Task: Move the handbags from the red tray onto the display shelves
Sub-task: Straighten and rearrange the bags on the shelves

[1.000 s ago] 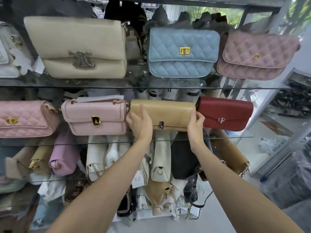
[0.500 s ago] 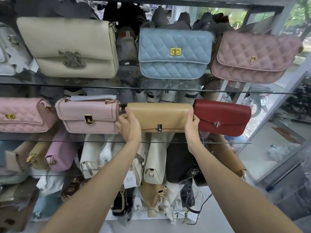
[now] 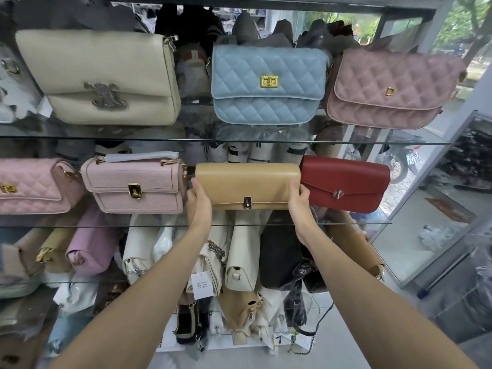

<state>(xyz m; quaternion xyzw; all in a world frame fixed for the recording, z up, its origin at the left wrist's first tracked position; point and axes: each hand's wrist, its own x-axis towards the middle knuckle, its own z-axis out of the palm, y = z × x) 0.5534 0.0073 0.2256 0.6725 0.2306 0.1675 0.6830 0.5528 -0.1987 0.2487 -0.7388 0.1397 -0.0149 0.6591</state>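
A tan clutch handbag (image 3: 247, 185) with a small dark clasp is seen upright at the centre of the frame, on the level of the middle glass shelf (image 3: 346, 223); whether its base rests on the glass cannot be told. Its left end is grasped by the left hand (image 3: 199, 206) and its right end by the right hand (image 3: 299, 203), the fingers of each being curled round an end. On the same shelf a red envelope handbag (image 3: 346, 182) is set just to its right, a pale pink handbag (image 3: 135, 185) just to its left, and a quilted pink handbag (image 3: 32, 187) at the left edge. The upper glass shelf (image 3: 239, 141) is filled by a cream handbag (image 3: 101, 75), a blue quilted handbag (image 3: 269, 83) and a dusty pink quilted handbag (image 3: 391, 86). Below, white, black and lilac bags are packed closely.
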